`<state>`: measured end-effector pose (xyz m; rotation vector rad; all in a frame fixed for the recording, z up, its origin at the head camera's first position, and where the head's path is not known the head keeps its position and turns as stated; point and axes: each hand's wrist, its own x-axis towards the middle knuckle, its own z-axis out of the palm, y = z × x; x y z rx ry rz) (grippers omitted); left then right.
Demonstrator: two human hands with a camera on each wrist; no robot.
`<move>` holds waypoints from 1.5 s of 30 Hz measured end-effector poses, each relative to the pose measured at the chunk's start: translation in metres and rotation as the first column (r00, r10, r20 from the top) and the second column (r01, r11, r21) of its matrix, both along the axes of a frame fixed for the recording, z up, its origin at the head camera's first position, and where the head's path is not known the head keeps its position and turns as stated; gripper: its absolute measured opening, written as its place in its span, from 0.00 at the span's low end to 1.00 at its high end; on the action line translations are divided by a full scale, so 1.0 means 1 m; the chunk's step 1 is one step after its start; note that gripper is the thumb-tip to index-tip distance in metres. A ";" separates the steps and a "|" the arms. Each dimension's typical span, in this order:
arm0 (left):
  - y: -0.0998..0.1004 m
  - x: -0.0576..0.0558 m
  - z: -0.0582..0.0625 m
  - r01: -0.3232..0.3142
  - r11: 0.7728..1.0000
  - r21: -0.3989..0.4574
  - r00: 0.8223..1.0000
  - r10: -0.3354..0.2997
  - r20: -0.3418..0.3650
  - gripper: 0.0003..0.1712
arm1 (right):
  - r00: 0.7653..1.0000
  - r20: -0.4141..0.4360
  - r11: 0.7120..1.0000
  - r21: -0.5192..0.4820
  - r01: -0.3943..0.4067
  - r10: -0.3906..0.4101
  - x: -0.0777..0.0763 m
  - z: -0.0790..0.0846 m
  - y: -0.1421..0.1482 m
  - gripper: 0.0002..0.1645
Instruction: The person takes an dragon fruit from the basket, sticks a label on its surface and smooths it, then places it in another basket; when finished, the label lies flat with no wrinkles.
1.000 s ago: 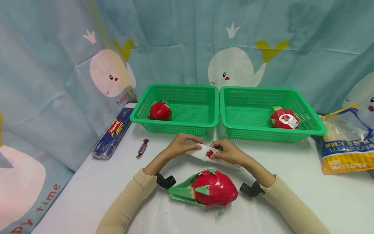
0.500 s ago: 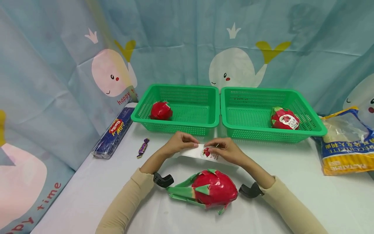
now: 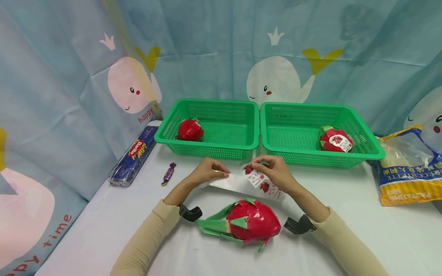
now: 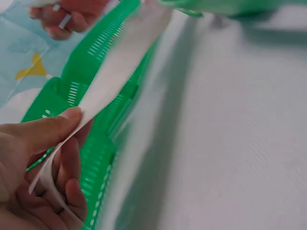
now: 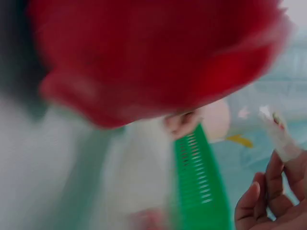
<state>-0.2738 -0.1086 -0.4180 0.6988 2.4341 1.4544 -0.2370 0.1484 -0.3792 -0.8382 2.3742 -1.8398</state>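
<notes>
My left hand (image 3: 208, 171) pinches the left end of a white sticker strip (image 3: 235, 183) between thumb and fingers. In the left wrist view the strip (image 4: 112, 72) runs away from the thumb, its near end curling under. A label with a red fruit print, a sticker (image 3: 253, 177), hangs from the thumb and fingers of my right hand (image 3: 276, 173), lifted off the strip. Another printed label shows on the strip's right part. Below both hands a large red dragon fruit (image 3: 255, 222) with green leaf tips lies on the table; it fills the upper right wrist view, blurred.
Behind the hands stand two green baskets: the left basket (image 3: 207, 148) holds a plain dragon fruit (image 3: 190, 130), the right basket (image 3: 321, 158) a labelled one (image 3: 336, 138). A blue pasta pack (image 3: 132, 157) and purple candy (image 3: 168, 174) lie left, a pasta bag (image 3: 407, 180) right.
The sticker has come away from the strip in my right hand, which has moved slightly up and right. My left hand has shifted a little left with the strip. The large dragon fruit stays put.
</notes>
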 end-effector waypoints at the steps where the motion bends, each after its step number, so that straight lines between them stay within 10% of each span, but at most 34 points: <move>1: -0.001 -0.001 -0.001 0.009 1.000 -0.030 1.000 -0.010 -0.026 0.09 | 1.000 0.017 1.000 0.000 0.002 -0.002 0.001 0.004 0.001 0.11; 6: -0.003 0.000 0.008 -0.004 0.985 -0.171 0.978 -0.031 -0.206 0.11 | 0.996 0.091 0.996 0.085 0.010 -0.018 0.006 0.024 0.005 0.11; 14: 0.023 0.043 0.087 0.036 0.999 -0.016 0.937 -0.040 -0.346 0.09 | 0.997 0.076 0.985 0.170 -0.003 -0.010 0.018 0.045 0.007 0.11; 18: 0.043 0.064 0.107 0.024 0.999 -0.023 0.925 -0.031 -0.379 0.05 | 0.997 0.005 0.981 0.175 -0.081 0.081 0.027 0.051 0.006 0.10; 25: 0.051 0.080 0.106 -0.081 0.996 -0.030 0.942 0.067 -0.329 0.05 | 0.997 -0.048 0.964 0.261 -0.048 0.063 0.045 0.057 0.007 0.16; 36: 0.060 0.099 0.111 -0.052 0.995 -0.085 0.935 0.018 -0.355 0.03 | 0.997 -0.025 0.971 0.230 -0.061 0.068 0.060 0.054 0.009 0.21; 45: 0.059 0.111 0.090 -0.105 0.983 0.149 0.960 0.139 -0.244 0.04 | 0.995 0.097 0.975 0.221 -0.021 -0.001 0.061 0.042 0.022 0.08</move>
